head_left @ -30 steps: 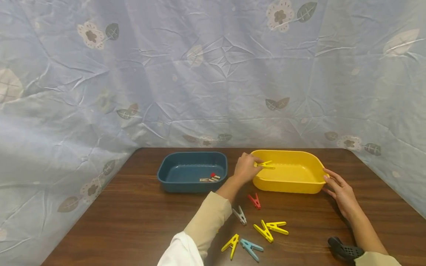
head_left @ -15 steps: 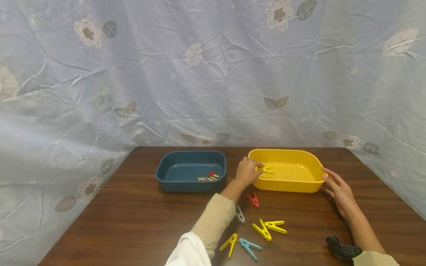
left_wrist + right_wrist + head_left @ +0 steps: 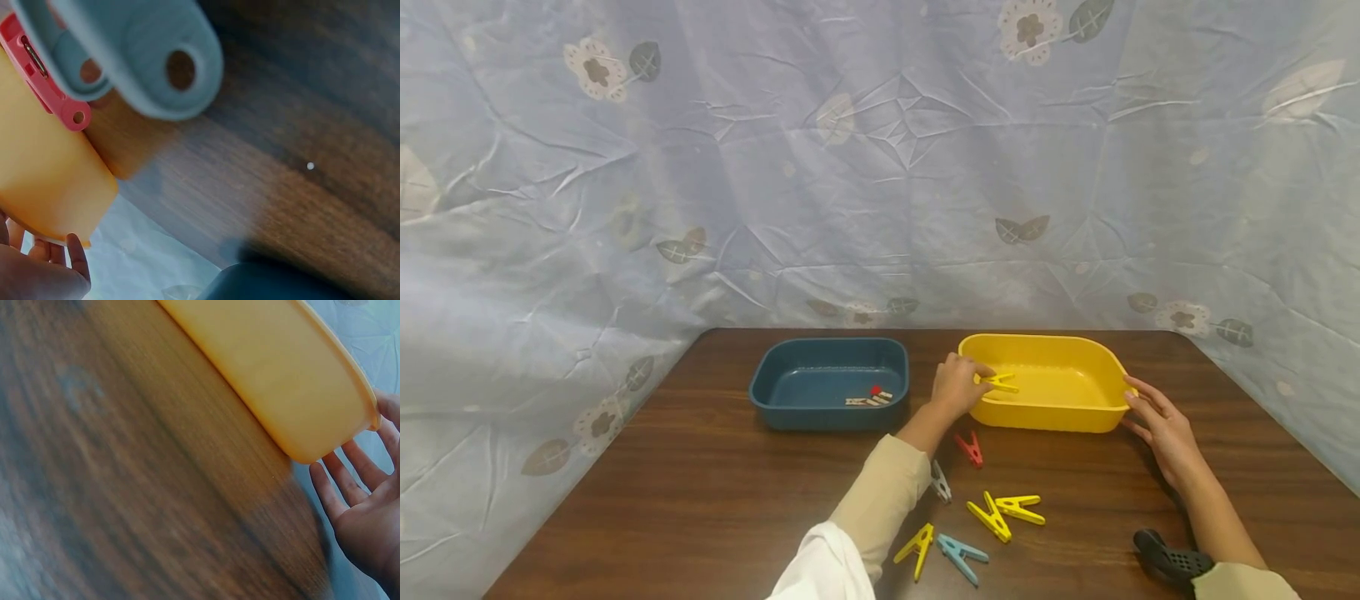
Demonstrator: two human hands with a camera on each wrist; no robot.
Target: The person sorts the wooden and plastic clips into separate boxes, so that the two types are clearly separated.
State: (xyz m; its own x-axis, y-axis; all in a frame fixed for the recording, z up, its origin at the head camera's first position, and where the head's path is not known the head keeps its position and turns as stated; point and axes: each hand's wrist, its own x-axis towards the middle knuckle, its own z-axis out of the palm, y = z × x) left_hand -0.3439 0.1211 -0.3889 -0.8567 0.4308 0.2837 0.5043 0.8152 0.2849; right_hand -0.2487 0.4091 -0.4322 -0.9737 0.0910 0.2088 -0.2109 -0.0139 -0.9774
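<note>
My left hand pinches a yellow clothespin by one end, over the near left part of the yellow basin. The right hand holds that basin's right end, with fingertips over the rim and others against the outer wall. In the right wrist view, fingers touch the basin's lower corner. A grey clothespin lies partly under my left forearm; it fills the top of the left wrist view. Close in front of the basin is a red clothespin. My left hand is outside the left wrist view.
On the left, a dark blue basin contains several small wooden pegs and a red piece. Nearer lie yellow clothespins and a light blue clothespin. A black perforated strap is at my right wrist. Patterned cloth hangs behind.
Since a second ago, my left hand has lowered the yellow clothespin slightly into the yellow basin, and the left forearm has shifted right. The right hand stays at the basin's end.
</note>
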